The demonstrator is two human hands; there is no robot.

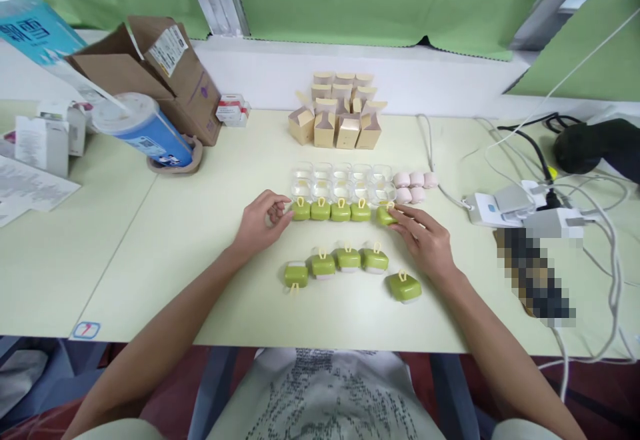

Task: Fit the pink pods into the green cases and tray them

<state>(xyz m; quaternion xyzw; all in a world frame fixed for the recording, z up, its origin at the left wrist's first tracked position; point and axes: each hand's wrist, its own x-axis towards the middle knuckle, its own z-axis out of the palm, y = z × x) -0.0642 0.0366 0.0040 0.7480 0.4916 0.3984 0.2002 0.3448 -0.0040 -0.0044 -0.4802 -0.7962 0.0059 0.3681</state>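
Two rows of small green cases with yellow loops lie on the pale table (200,253). My left hand (260,223) is curled, its fingertips touching the leftmost green case (301,209) of the far row. My right hand (425,240) lies over the table with its fingers pressed on the rightmost green case (384,215) of that row. The near row of green cases (345,260) lies between my wrists, with one more green case (404,286) beside my right wrist. Clear plastic cases (343,183) sit just behind the far row.
Pink cases (415,187) lie right of the clear ones. Small tan cartons (337,117) stand at the back. A cardboard box (165,73) and a blue cup (145,130) are at the left. A power strip (515,203), cables and a black device (595,147) crowd the right.
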